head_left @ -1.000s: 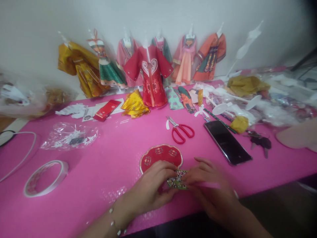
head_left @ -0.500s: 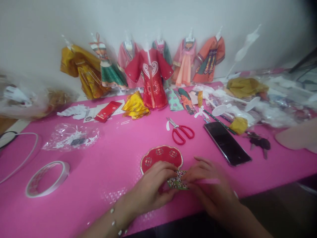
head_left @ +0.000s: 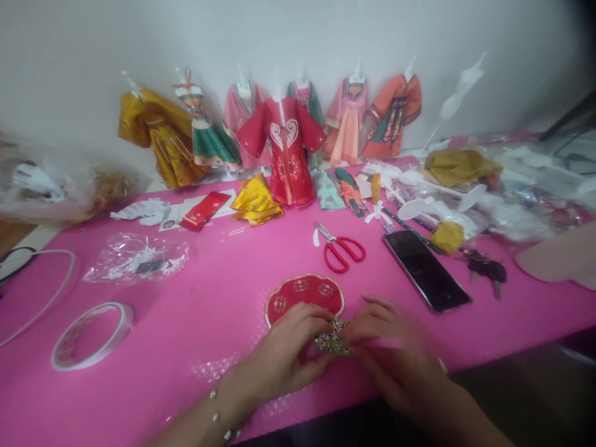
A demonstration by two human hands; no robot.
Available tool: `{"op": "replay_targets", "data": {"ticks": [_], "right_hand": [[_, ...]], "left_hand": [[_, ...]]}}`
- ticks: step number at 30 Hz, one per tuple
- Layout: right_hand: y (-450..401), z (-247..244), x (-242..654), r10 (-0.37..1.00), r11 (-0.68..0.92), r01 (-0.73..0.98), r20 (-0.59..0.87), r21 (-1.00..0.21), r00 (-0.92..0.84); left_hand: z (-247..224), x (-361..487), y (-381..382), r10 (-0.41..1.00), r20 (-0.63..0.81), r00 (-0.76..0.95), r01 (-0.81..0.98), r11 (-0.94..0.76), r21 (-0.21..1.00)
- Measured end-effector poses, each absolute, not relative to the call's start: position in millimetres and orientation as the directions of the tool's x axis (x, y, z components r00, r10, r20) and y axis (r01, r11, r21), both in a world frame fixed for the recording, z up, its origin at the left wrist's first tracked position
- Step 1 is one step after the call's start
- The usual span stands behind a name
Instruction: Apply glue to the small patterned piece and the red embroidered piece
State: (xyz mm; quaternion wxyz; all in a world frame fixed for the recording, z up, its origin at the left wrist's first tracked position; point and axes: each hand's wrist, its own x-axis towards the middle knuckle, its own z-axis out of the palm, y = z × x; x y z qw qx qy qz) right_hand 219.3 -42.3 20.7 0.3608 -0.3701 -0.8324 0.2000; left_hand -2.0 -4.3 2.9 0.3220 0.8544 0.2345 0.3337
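Between my hands is a small piece of green patterned fabric (head_left: 333, 342), dotted with dark and pale specks. My left hand (head_left: 293, 347) pinches its left side between thumb and fingers. At its right edge, my right hand (head_left: 391, 344) grips it with thumb and forefinger; a pink strip (head_left: 384, 343) shows by these fingers. Behind my left fingers lies a red scalloped fabric piece (head_left: 311, 298) with a pale edge, its near part hidden. Red-handled scissors (head_left: 339, 247) rest beyond it, blades parted a little.
A roll of white tape (head_left: 93, 336) and a plastic bag of white parts (head_left: 139, 257) lie left. To the right are a phone (head_left: 426, 270), keys (head_left: 487, 268) and plastic-wrapped pieces (head_left: 503, 208). Several small dressed mannequins, one in a red robe (head_left: 291, 161), line the wall.
The view has shifted very slightly. Both hands stay on the green fabric, and the right fingers have moved a little along its right edge.
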Motion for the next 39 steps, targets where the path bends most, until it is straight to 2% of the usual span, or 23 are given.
{"op": "replay_targets", "data": {"ticks": [19,33,39], "right_hand": [[-40.2,20.1,218.1,0.784,0.620,0.444,0.543,-0.647,-0.301],[-40.2,19.5,216.3,0.802,0.597,0.482,0.475,-0.641,-0.362],[-40.6,20.1,215.0,0.783,0.621,0.487,0.490,-0.613,-0.382]], "left_hand": [[5.0,-1.3,-2.3,0.636,0.441,0.633,0.207,-0.688,0.695],[4.8,-2.3,-2.2,0.661,0.457,0.594,0.235,-0.687,0.688],[5.7,-2.5,-2.0,0.668,0.448,0.594,0.235,-0.677,0.698]]}}
